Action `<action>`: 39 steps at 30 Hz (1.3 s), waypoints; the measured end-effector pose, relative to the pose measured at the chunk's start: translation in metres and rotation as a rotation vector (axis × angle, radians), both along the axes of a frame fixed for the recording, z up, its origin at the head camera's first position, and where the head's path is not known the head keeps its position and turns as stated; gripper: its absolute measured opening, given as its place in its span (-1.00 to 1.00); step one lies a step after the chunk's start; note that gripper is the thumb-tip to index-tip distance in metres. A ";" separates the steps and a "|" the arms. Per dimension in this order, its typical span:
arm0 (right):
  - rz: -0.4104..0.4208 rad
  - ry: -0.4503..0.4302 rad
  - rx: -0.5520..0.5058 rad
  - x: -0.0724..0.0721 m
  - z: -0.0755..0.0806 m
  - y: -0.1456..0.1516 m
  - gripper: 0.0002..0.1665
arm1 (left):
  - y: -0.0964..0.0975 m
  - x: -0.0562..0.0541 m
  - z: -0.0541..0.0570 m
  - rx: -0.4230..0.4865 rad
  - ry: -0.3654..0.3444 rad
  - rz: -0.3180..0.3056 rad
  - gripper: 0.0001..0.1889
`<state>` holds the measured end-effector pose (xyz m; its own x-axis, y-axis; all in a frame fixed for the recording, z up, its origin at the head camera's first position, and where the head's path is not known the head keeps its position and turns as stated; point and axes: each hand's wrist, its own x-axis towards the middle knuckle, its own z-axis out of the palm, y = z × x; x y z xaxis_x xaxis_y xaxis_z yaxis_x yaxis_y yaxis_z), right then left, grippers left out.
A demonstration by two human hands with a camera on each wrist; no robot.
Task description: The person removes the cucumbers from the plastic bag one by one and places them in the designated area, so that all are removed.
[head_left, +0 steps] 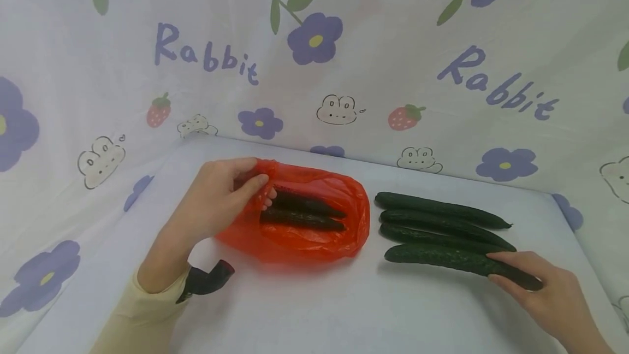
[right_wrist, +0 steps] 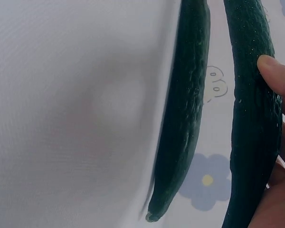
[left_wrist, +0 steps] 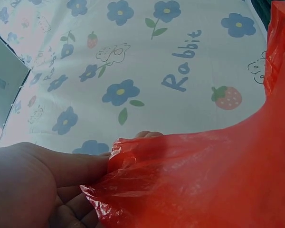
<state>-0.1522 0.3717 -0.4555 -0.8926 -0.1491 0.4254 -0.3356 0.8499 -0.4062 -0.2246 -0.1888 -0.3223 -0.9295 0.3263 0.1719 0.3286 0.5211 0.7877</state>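
Observation:
My left hand (head_left: 211, 198) grips the gathered mouth of a red plastic bag (head_left: 314, 247) between thumb and fingers; the left wrist view shows the thin red film (left_wrist: 190, 175) stretching away from it. Two dark green cucumbers (head_left: 306, 219) lie side by side inside the bag. On the right, my right hand (head_left: 552, 288) pinches a cucumber (head_left: 432, 257) near its right end, thumb on the near side. A shadow falls below this cucumber, so it appears lifted off the table. Beyond it, several cucumbers (head_left: 442, 205) lie in a row.
A white table (head_left: 314, 310) carries everything. Behind and around it hangs a white cloth (head_left: 373, 59) printed with flowers, rabbits and strawberries. A black strap with a dark device (head_left: 208, 280) sits at my left wrist, over a pale yellow sleeve (head_left: 142, 316).

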 end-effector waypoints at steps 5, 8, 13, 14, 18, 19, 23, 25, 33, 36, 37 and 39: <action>0.002 0.000 0.002 0.001 -0.002 0.001 -0.32 | 0.000 0.000 0.001 -0.004 0.004 -0.002 -0.94; -0.002 -0.004 0.007 0.001 -0.004 0.002 -0.33 | -0.001 0.000 0.001 -0.005 0.006 -0.001 -0.95; -0.006 -0.015 0.008 0.001 -0.007 0.002 -0.33 | -0.001 0.000 0.001 -0.006 0.013 -0.004 -0.95; -0.008 -0.019 0.010 0.001 -0.007 0.002 -0.33 | -0.002 0.000 0.001 -0.007 0.013 -0.004 -0.94; -0.032 -0.036 0.014 -0.001 -0.007 0.002 -0.35 | -0.002 0.000 0.000 -0.005 0.014 -0.005 -0.94; -0.032 -0.034 0.015 -0.001 -0.007 0.001 -0.35 | -0.002 0.000 0.001 -0.004 0.016 -0.006 -0.94; -0.004 -0.004 0.000 -0.001 -0.009 0.001 -0.32 | -0.002 0.000 0.001 0.002 0.017 -0.011 -0.94; 0.023 0.017 -0.008 -0.001 -0.010 0.001 -0.31 | -0.002 0.000 0.001 0.002 0.016 -0.012 -0.94; 0.020 0.015 -0.003 0.000 -0.015 0.001 -0.33 | -0.003 0.002 0.001 0.001 0.009 -0.009 -0.95; 0.005 -0.008 0.007 0.001 -0.016 0.001 -0.36 | -0.003 0.003 0.001 0.002 0.005 -0.010 -0.95; 0.003 -0.013 0.009 0.002 -0.016 0.001 -0.37 | -0.003 0.003 0.001 0.001 0.006 -0.010 -0.95; -0.003 -0.021 0.007 0.002 -0.017 0.001 -0.36 | -0.003 0.003 0.001 -0.001 0.009 -0.010 -0.95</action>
